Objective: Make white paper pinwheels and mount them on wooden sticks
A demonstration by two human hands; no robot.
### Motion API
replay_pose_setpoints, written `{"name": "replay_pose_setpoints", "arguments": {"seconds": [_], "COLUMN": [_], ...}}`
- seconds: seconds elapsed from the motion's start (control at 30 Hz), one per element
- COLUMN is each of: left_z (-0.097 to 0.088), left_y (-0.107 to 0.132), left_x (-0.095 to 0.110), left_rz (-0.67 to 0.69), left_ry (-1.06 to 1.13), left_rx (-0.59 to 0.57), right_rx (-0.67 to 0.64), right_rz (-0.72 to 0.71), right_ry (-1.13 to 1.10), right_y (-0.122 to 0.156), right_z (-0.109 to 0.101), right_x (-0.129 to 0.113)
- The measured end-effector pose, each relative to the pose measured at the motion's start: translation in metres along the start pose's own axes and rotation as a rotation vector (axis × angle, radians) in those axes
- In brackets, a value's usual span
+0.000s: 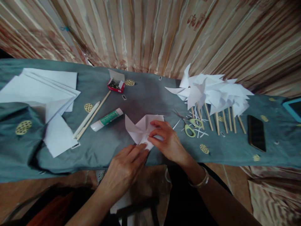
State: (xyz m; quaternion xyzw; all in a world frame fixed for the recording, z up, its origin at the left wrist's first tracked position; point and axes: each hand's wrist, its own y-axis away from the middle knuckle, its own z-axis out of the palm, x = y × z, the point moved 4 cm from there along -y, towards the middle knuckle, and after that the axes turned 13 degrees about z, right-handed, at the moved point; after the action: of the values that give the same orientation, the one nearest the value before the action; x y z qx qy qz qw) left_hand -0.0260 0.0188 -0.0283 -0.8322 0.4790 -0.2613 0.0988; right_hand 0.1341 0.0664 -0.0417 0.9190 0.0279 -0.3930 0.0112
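Note:
A white paper square folded into a pinwheel shape (pixel 141 127) lies on the grey-blue cloth near the table's front edge. My right hand (pixel 168 141) rests on its right side, fingers pinched together on a folded corner near the middle. My left hand (pixel 127 164) comes in from below, its fingers lying flat and together against the paper's lower edge. A glue stick (pixel 107 119) lies just left of the paper. Green-handled scissors (pixel 189 124) lie just to the right, among thin paper strips.
Finished white pinwheels on wooden sticks (pixel 213 94) lie at the right, a black phone (pixel 256 132) beyond them. White paper sheets (pixel 39 91) are piled at the left, two sticks (pixel 90 116) beside them. A small red box of pins (pixel 116 84) stands open at the back. Striped curtain behind.

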Motion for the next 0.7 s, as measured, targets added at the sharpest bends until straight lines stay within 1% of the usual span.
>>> {"name": "replay_pose_setpoints", "arguments": {"seconds": [0.2, 0.7], "left_z": [0.0041, 0.0026], "left_y": [0.0035, 0.0016], "left_x": [-0.0018, -0.0010], "left_rz": [0.009, 0.013], "left_ry": [-0.005, -0.019], "left_rx": [-0.028, -0.009], "right_rx": [0.013, 0.036], "right_rz": [0.000, -0.004], "right_ry": [-0.013, -0.015], "right_y": [0.0002, 0.0012], "right_z": [0.0008, 0.0014], "right_x": [0.0003, 0.0000]}}
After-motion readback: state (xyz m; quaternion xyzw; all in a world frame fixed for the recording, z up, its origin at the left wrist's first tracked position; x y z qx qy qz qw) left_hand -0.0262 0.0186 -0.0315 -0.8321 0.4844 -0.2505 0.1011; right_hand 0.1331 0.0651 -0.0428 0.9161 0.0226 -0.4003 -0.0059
